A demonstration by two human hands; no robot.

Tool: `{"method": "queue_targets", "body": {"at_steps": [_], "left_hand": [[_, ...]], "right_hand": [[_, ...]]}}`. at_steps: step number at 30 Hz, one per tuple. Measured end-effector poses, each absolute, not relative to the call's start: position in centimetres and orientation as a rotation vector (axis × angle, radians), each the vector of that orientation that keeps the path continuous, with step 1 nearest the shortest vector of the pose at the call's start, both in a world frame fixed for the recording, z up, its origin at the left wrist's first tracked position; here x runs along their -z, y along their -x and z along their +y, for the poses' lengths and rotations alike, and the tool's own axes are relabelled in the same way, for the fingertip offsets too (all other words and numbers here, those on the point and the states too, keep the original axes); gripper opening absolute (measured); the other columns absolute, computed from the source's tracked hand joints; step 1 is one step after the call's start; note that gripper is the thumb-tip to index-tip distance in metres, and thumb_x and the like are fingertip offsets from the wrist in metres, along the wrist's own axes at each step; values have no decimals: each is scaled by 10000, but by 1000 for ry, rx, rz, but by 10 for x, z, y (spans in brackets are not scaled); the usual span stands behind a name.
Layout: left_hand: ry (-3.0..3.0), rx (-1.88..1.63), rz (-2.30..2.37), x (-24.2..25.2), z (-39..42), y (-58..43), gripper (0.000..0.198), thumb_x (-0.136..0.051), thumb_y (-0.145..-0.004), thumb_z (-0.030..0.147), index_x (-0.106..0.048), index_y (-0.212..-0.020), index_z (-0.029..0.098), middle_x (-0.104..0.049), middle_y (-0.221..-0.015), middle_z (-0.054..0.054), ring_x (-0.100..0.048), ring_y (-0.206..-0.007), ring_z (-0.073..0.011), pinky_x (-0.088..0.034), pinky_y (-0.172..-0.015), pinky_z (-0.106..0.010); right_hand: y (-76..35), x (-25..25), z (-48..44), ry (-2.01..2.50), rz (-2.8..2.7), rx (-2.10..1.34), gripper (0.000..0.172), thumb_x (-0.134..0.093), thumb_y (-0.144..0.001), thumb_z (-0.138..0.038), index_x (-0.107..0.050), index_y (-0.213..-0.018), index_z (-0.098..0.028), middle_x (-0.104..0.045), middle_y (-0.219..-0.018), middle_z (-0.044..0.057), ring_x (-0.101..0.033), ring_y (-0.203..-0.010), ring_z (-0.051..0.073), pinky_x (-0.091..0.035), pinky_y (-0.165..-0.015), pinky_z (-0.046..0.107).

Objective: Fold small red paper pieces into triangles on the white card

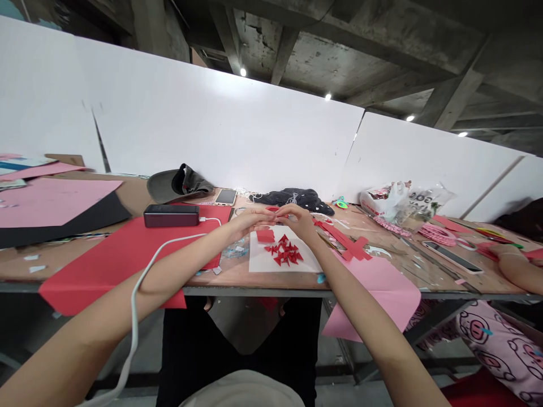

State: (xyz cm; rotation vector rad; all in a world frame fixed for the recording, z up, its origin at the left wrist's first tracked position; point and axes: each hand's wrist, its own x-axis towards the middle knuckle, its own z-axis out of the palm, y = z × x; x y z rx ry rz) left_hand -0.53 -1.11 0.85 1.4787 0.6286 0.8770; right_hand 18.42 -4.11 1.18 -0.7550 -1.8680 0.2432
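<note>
My left hand (251,220) and my right hand (297,219) meet above the table, fingertips together. Both are closed on a small piece of red paper (272,208), mostly covered by the fingers, so its fold cannot be made out. Below them, a white sheet (262,261) carries a pile of small folded red paper triangles (287,252). Flat red paper pieces (265,235) lie on the sheet's upper left. To the right of my right hand are red paper strips (348,244).
A black power bank (171,216) with a white cable (142,277) sits on red paper (123,254); the cable crosses my left forearm. Pink paper (377,288) overhangs the table edge. Behind are a cap (169,185), a phone (226,196) and dark cloth (297,199). Another person's arm (520,268) is at right.
</note>
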Motion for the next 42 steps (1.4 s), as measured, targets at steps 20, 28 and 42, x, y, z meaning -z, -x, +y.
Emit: {"method": "queue_targets", "body": {"at_steps": [20, 28, 42], "left_hand": [[-2529, -739, 791, 11, 7, 9, 137, -598, -660, 199, -662, -552, 145, -607, -537, -13, -500, -533, -126, -347, -549, -236], [-2272, -961, 808, -2, -5, 4, 330, -531, -783, 404, -620, -601, 144, -495, -492, 12, -421, -481, -105, -300, -478, -225], [-1762, -867, 697, -6, -2, 10, 373, -766, -588, 381, -722, -890, 166, -714, -906, -94, -640, -868, -220, -485, -773, -325]], "right_hand": [[-195, 5, -27, 1135, -2104, -219, 177, -613, -781, -332, -713, -830, -195, -706, -849, 57, -635, -758, 183, -487, -701, 309], [-189, 5, -26, 928, -2030, -338, 78, -604, -754, -222, -664, -790, -187, -668, -783, 29, -619, -705, 151, -504, -657, 288], [-186, -3, -36, 879, -1930, -543, 228, -560, -807, -381, -654, -827, -174, -659, -822, 52, -641, -683, 157, -541, -625, 289]]}}
